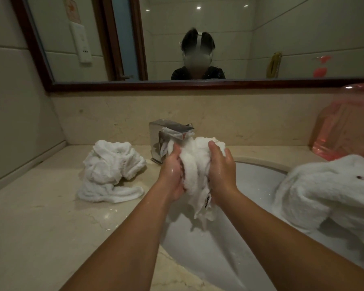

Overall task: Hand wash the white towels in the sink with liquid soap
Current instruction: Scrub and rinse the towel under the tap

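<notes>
A wet white towel (194,164) is bunched between both my hands, right under the spout of the chrome faucet (172,131) and above the white sink (250,179). My left hand (172,175) grips its left side. My right hand (222,171) grips its right side, fingers curled over the top. A label tag hangs from the towel's lower end. A second white towel (109,171) lies crumpled on the counter to the left. A third white towel (328,190) drapes over the sink's right rim.
A pink translucent soap jug (345,127) stands at the back right of the beige marble counter (40,217). A wood-framed mirror (177,38) hangs above the backsplash and reflects a person. The wall closes in on the left.
</notes>
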